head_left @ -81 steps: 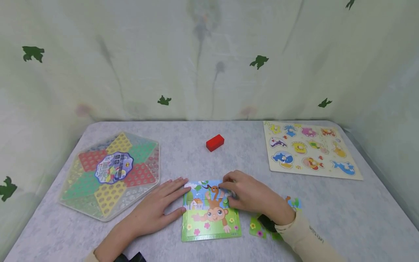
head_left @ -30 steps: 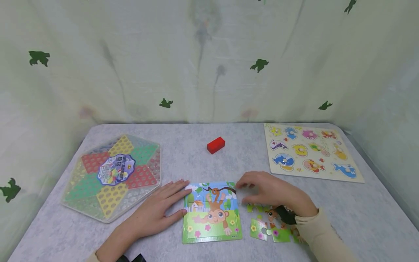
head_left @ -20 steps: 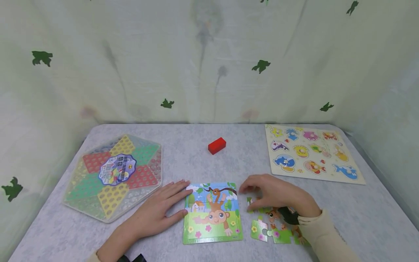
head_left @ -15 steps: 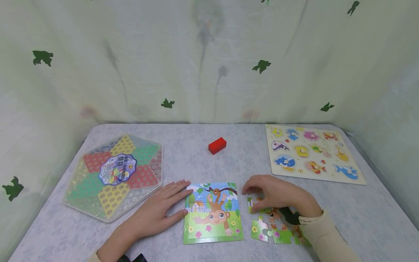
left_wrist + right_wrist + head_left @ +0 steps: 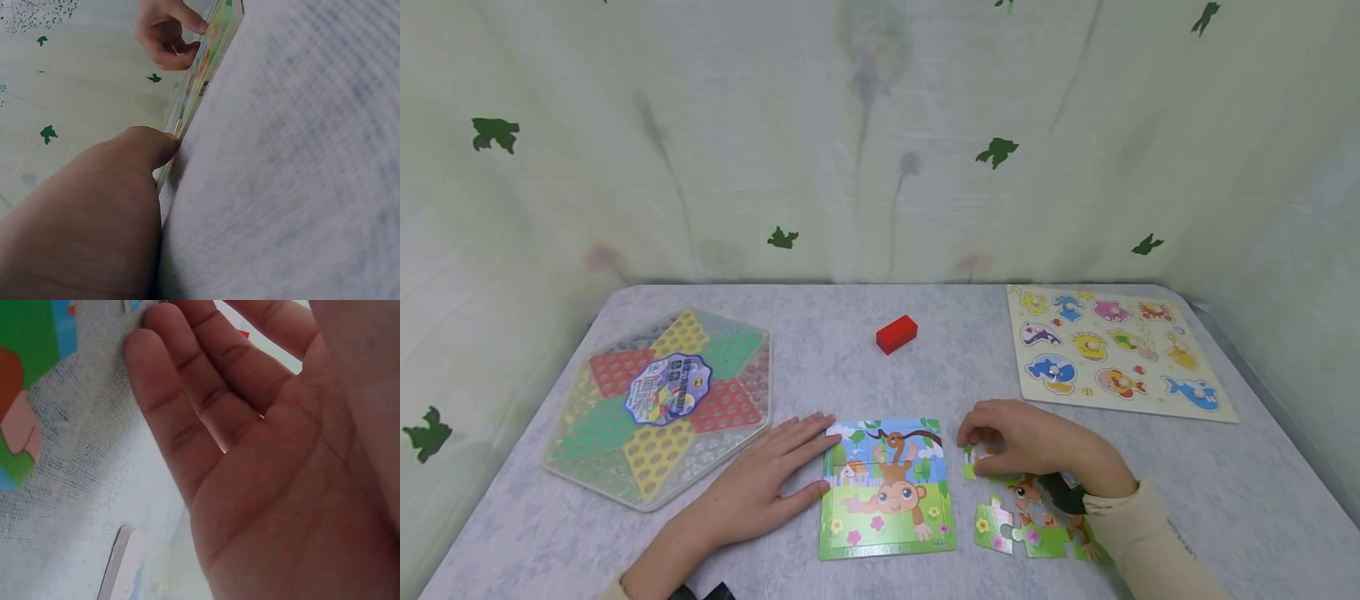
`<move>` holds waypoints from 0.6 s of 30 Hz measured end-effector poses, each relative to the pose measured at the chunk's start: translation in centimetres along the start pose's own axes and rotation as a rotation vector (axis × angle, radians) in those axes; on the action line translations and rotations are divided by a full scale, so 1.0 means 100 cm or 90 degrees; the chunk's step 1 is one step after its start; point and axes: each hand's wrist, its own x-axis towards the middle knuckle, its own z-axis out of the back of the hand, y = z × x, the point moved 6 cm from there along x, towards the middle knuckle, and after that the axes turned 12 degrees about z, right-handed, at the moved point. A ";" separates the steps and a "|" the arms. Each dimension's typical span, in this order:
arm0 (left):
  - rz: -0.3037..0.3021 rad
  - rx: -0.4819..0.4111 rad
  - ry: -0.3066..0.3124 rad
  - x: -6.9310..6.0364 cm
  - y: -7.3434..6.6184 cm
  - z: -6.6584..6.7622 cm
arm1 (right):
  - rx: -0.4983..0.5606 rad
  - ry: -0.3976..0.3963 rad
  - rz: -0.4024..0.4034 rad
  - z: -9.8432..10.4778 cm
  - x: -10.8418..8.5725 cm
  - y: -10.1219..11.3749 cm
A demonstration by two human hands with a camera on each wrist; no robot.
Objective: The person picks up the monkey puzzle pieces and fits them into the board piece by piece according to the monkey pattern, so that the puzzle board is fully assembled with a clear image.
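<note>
A square monkey-picture puzzle board lies on the table in the head view. My left hand lies flat at its left side, fingertips and thumb at the edge; the left wrist view shows the left thumb touching the board's edge. To the right of the board, my right hand bends over loose puzzle pieces, pinching a piece between thumb and fingers. Other pieces lie below it, partly covered by the hand and wrist. In the right wrist view, the right hand's fingertips are partly out of frame.
A hexagonal star-patterned game board lies at the left. A red block stands behind the puzzle board. A sea-animal peg board lies at the back right. A pale curtain with green shapes hangs behind the table.
My right hand has left the puzzle board's upper right, moved right to the loose pieces and taken hold of one, which has shifted slightly upward. My left hand has stayed at the board's left edge.
</note>
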 end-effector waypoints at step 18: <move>0.011 0.001 0.008 0.000 0.000 0.000 | -0.011 0.022 -0.043 0.004 -0.006 -0.002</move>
